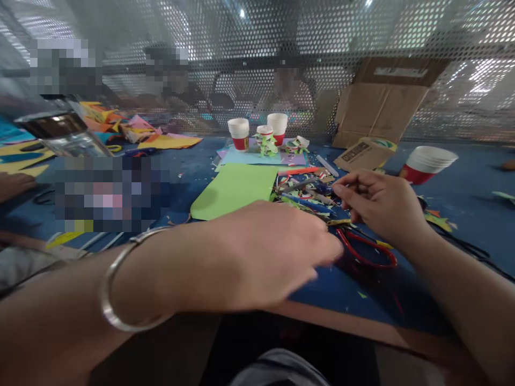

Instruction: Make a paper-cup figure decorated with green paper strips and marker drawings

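My left hand (257, 254), a silver bangle on its wrist, reaches across the front of the table. Its fingers point right and are blurred and partly hidden. Just past its fingertips lie red-handled scissors (372, 260); I cannot tell whether the hand touches them. My right hand (382, 203) is above the right side of the paper scraps, thumb and fingers curled together in a pinch. What it holds, if anything, does not show. Green paper (237, 187) lies flat behind my left hand. Paper scraps and pens (303, 190) are heaped between the green paper and my right hand.
Stacked paper cups (277, 128) stand on coloured sheets at the back, beside a cup with green paper strips (265, 142). More cups (428, 163), a tape roll (380, 143) and a cardboard box (384, 110) are at right. Coloured paper (169, 141) and a person's hand (16, 185) are at left.
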`<state>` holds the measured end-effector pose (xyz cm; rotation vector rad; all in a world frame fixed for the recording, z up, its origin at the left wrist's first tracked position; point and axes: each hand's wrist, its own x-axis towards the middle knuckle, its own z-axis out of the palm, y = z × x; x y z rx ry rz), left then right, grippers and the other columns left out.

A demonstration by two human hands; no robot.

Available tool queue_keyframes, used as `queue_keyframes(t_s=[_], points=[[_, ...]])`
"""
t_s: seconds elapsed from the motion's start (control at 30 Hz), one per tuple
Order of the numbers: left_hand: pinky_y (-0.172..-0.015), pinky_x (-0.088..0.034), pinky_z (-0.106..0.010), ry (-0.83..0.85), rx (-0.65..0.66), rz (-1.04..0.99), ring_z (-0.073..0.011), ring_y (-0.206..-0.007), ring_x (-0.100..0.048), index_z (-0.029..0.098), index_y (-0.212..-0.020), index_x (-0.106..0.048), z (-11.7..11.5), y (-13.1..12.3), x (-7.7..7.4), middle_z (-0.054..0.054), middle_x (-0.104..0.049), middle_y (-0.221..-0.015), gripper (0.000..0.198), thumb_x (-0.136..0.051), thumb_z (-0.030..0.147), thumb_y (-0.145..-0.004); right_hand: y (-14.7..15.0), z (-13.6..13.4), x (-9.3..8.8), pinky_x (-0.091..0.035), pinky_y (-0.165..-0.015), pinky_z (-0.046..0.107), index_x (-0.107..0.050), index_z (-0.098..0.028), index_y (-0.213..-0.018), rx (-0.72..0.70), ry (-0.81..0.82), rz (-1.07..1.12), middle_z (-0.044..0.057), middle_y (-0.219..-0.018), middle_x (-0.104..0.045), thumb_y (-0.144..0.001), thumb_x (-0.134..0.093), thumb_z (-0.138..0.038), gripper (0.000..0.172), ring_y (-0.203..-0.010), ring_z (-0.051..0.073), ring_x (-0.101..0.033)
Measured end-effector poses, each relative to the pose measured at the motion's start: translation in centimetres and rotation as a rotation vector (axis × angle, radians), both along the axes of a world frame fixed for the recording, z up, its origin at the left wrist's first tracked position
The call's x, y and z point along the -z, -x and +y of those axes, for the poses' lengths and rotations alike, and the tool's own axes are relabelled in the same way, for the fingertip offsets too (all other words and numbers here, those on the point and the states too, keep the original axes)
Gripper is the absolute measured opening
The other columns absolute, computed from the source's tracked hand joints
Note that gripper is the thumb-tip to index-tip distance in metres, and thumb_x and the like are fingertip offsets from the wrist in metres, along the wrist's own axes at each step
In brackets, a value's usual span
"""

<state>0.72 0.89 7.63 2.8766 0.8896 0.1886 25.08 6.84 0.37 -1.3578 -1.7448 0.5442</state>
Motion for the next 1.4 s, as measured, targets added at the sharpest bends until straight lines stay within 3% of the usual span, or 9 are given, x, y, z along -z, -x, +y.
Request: queue_keyframes(t_s=[0.1, 0.23, 0.43, 0.57, 0.77, 0.87, 1.03, 1.2, 1.4], points=[[-0.068, -0.046, -0.033, 0.116, -0.054, 0.153, -0.0202, -0.086, -0.068, 0.021, -0.093, -0.067, 1.0, 0.6, 1.6, -0.002, -0.07, -0.103, 0.007, -0.068, 0.028, -0.093, 0.0, 0.1, 0.1, -0.043, -0.043, 0.024, -0.072, -0.02, -0.093, -0.014, 0.0, -0.031, -0.002, -0.062, -0.064, -0.09, -0.067, -0.042, 0.024, -0.041, 0.01, -0.056], [-0.074, -0.047, -0.035, 0.204, -0.169, 0.167, -0.0237, -0.095, -0.068, 0.02, -0.1, -0.065, 0.8, 1.6, 3.5, -0.004, -0.067, -0.111, 0.013, -0.07, 0.029, -0.091, 0.2, 0.1, 0.2, -0.042, -0.044, 0.024, -0.072, -0.02, -0.094, -0.024, -0.003, -0.049, -0.003, -0.06, -0.062, -0.092, -0.066, -0.043, 0.024, -0.042, 0.01, -0.056], [-0.082, -0.047, -0.035, 0.164, -0.299, 0.119, -0.0227, -0.099, -0.066, 0.025, -0.115, -0.065, 2.5, 3.3, 2.6, -0.003, -0.064, -0.114, 0.02, -0.06, 0.032, -0.097, 0.2, 0.1, 0.3, -0.043, -0.043, 0.024, -0.071, -0.02, -0.093, -0.03, 0.003, -0.049, -0.002, -0.06, -0.063, -0.092, -0.065, -0.042, 0.023, -0.042, 0.011, -0.057], [-0.088, -0.047, -0.039, 0.084, -0.307, 0.183, -0.0286, -0.111, -0.061, 0.023, -0.126, -0.059, 4.2, 4.8, 2.9, -0.008, -0.061, -0.12, 0.04, -0.066, 0.039, -0.09, 0.1, 0.3, 0.4, -0.044, -0.045, 0.025, -0.071, -0.02, -0.093, -0.016, 0.005, -0.059, -0.002, -0.061, -0.064, -0.092, -0.065, -0.043, 0.024, -0.043, 0.011, -0.058], [-0.1, -0.044, -0.041, 0.022, -0.286, 0.184, -0.0299, -0.116, -0.056, 0.022, -0.129, -0.057, 4.0, 6.1, 3.4, -0.011, -0.061, -0.124, 0.055, -0.062, 0.013, -0.075, 0.2, 0.1, 0.3, -0.042, -0.044, 0.024, -0.071, -0.02, -0.093, -0.022, 0.006, -0.051, -0.002, -0.06, -0.063, -0.091, -0.066, -0.043, 0.024, -0.042, 0.011, -0.056], [-0.101, -0.044, -0.043, 0.056, -0.269, 0.186, -0.0301, -0.116, -0.055, 0.019, -0.125, -0.059, 4.1, 5.6, 2.8, -0.012, -0.06, -0.121, 0.052, -0.058, 0.01, -0.074, 0.4, 0.0, 0.2, -0.042, -0.044, 0.024, -0.071, -0.02, -0.092, -0.038, 0.011, -0.043, -0.002, -0.059, -0.061, -0.092, -0.066, -0.044, 0.025, -0.042, 0.011, -0.056], [-0.099, -0.045, -0.04, 0.103, -0.242, -0.003, -0.0276, -0.112, -0.057, 0.018, -0.116, -0.066, 6.2, 2.8, 2.5, -0.01, -0.062, -0.113, 0.034, -0.062, 0.03, -0.085, 0.4, 0.1, 0.3, -0.042, -0.043, 0.025, -0.07, -0.02, -0.092, -0.04, 0.006, -0.047, -0.002, -0.059, -0.062, -0.092, -0.066, -0.044, 0.025, -0.041, 0.012, -0.057], [-0.086, -0.046, -0.04, 0.017, -0.236, 0.114, -0.0299, -0.099, -0.06, 0.018, -0.098, -0.075, 8.4, 0.7, 3.3, -0.01, -0.066, -0.096, 0.033, -0.07, 0.048, -0.084, 0.3, 0.1, 0.2, -0.043, -0.044, 0.025, -0.071, -0.02, -0.094, -0.024, 0.009, -0.029, -0.003, -0.059, -0.061, -0.091, -0.066, -0.045, 0.025, -0.041, 0.011, -0.056], [-0.073, -0.044, -0.032, 0.06, -0.248, 0.148, -0.0241, -0.087, -0.063, 0.018, -0.09, -0.076, 9.1, -0.1, 3.4, -0.009, -0.071, -0.09, 0.024, -0.073, 0.04, -0.08, 0.5, -0.2, 0.2, -0.042, -0.043, 0.024, -0.071, -0.02, -0.092, -0.051, 0.016, -0.017, -0.003, -0.059, -0.061, -0.092, -0.065, -0.045, 0.025, -0.043, 0.011, -0.054]])
